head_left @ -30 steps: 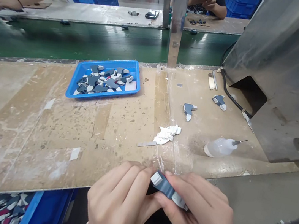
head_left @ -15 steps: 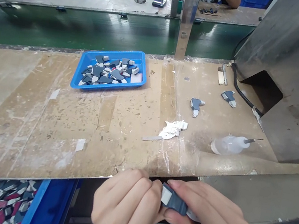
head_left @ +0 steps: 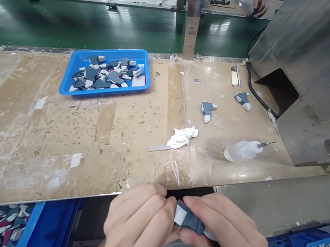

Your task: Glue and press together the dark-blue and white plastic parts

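Note:
A dark grey and white plastic piece [head_left: 189, 219] is pinched between the thumb and fingers of my right hand [head_left: 228, 237], above the table's front edge. My left hand [head_left: 139, 221] is closed in a fist right against the piece's left end. Whatever its curled fingers grip is hidden from me. Two similar grey and white pieces, one nearer [head_left: 207, 111] and one farther right [head_left: 243, 100], lie on the table. Beyond my hands are a crumpled white cloth [head_left: 183, 137] with a flat metal strip [head_left: 158, 148] and a clear squeeze bottle [head_left: 243, 151] with a needle tip, lying on its side.
A blue tray [head_left: 102, 96] of similar pieces sits on the worn table [head_left: 131, 134]. Under the table's left is a blue bin [head_left: 30, 227] of grey, white and red pieces. A metal housing [head_left: 311, 89] stands right. Co-workers' hands show across the green conveyor [head_left: 106, 23].
My view has shifted, so the table and tray appear farther left. My hands keep nearly the same hold on the piece. Across the conveyor, a co-worker's hand has come down to the bench.

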Demonstrator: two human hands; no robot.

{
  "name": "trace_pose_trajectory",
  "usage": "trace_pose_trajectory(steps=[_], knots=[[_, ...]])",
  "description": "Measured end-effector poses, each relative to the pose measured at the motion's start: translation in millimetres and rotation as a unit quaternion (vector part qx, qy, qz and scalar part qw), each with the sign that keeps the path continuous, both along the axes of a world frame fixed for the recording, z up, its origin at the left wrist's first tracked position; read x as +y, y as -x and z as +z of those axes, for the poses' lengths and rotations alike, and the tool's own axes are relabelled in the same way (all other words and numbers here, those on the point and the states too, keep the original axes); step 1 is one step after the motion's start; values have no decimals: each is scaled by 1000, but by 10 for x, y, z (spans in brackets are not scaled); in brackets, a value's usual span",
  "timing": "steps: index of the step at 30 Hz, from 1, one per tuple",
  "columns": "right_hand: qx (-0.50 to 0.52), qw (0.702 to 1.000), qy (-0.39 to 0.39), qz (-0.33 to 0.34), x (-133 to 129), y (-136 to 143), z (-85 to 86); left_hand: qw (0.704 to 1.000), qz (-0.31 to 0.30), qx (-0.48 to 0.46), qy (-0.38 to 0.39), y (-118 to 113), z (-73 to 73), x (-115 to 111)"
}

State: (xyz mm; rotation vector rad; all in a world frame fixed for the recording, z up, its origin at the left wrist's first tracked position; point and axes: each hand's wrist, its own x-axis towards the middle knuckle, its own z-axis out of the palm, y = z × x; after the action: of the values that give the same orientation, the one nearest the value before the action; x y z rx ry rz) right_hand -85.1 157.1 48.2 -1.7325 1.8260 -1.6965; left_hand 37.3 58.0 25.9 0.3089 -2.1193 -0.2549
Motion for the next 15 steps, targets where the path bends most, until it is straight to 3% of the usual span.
trace_pose_trajectory(steps=[6,15], knots=[[-5,999,1,-35,-11,48,10,999,-40,-9,-27,59,-39,-83],[-25,1000,7,3,-186,99,-68,999,30,10,28,30,-69,-208]])
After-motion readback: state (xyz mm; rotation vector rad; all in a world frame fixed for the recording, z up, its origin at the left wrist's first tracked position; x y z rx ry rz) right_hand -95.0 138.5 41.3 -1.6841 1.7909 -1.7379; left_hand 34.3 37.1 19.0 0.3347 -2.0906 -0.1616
